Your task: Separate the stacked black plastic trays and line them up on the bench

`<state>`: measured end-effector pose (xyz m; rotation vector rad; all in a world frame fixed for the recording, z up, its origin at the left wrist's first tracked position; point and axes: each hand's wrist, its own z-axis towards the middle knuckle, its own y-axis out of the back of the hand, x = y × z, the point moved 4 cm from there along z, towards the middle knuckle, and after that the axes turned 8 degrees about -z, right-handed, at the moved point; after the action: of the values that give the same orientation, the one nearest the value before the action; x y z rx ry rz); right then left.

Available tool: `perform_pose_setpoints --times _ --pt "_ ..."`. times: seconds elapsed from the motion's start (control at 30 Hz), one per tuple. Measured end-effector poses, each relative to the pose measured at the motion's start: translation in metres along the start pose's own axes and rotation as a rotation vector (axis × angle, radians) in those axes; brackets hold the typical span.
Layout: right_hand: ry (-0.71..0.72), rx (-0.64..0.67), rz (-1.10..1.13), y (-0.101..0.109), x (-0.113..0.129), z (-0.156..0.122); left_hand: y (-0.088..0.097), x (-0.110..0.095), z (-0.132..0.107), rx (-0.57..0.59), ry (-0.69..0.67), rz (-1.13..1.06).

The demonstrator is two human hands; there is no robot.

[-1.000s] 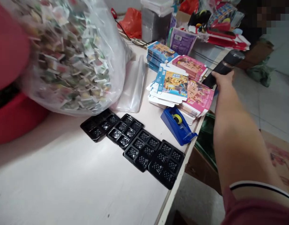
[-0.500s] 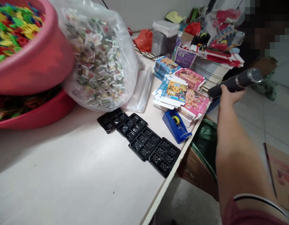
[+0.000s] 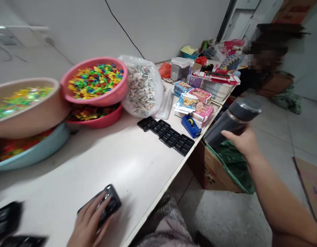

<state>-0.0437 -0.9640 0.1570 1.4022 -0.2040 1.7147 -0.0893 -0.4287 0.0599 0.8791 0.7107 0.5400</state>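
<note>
— What have you got in your hands?

— My right hand is wrapped around a dark bottle, gripping low on its body. It's tilted, cap end up and away from me, held in the air off the edge of the counter, above a cardboard box lined with a green bag. I'd say holding it out there keeps it away from the things on the counter.

— And the left?

— My left hand lies flat on a black phone near the counter's front edge, fingers spread over it, pressing rather than gripping. It looks like I'm steadying it where it lies.

— What's around that?

— Further along the counter, four black trays sit in a row, edge to edge, near the front edge. Just past them is a blue tape dispenser, then stacks of flat printed cartons. Behind the trays a clear bag of small paper pieces leans against a pink basin heaped with coloured plastic bits, stacked on another basin. A person sits at the far end.
</note>
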Motion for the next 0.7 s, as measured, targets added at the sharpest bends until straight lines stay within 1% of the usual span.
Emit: perform_pose_setpoints --times 0.03,0.07,0.13,0.2,0.27,0.3,0.37,0.43,0.5,0.53,0.57,0.63,0.7 --pt "-0.010 0.073 0.039 -0.006 0.009 -0.026 -0.001 -0.013 0.013 0.028 -0.013 -0.049" --pt "-0.016 0.143 0.081 -0.012 0.019 -0.051 -0.004 -0.031 0.029 0.075 -0.050 -0.141" --pt "-0.019 0.272 0.157 -0.025 0.037 -0.099 -0.012 -0.072 0.064 0.187 -0.061 -0.357" --pt "-0.009 0.375 0.207 -0.036 0.055 -0.141 -0.022 -0.115 0.093 0.277 -0.080 -0.589" --pt "0.019 0.429 0.210 -0.044 0.070 -0.175 -0.032 -0.150 0.108 0.310 -0.081 -0.797" --pt "0.036 0.437 0.193 -0.046 0.075 -0.188 -0.037 -0.162 0.109 0.302 -0.064 -0.866" --pt "0.062 0.437 0.144 -0.044 0.079 -0.210 -0.046 -0.173 0.102 0.247 0.021 -0.913" --pt "0.073 0.479 0.112 -0.038 0.077 -0.225 -0.054 -0.174 0.087 0.225 0.099 -0.918" --pt "0.105 0.542 0.095 -0.025 0.076 -0.233 -0.062 -0.171 0.072 0.250 0.131 -0.907" --pt "0.144 0.558 0.068 -0.015 0.078 -0.235 -0.065 -0.170 0.066 0.268 0.129 -0.889" --pt "0.200 0.559 0.014 -0.005 0.082 -0.235 -0.068 -0.170 0.060 0.284 0.121 -0.860" --pt "0.337 0.530 -0.179 0.012 0.092 -0.233 -0.075 -0.172 0.053 0.317 0.089 -0.789" --pt "0.433 0.532 -0.420 0.021 0.100 -0.232 -0.083 -0.175 0.048 0.349 0.049 -0.743"
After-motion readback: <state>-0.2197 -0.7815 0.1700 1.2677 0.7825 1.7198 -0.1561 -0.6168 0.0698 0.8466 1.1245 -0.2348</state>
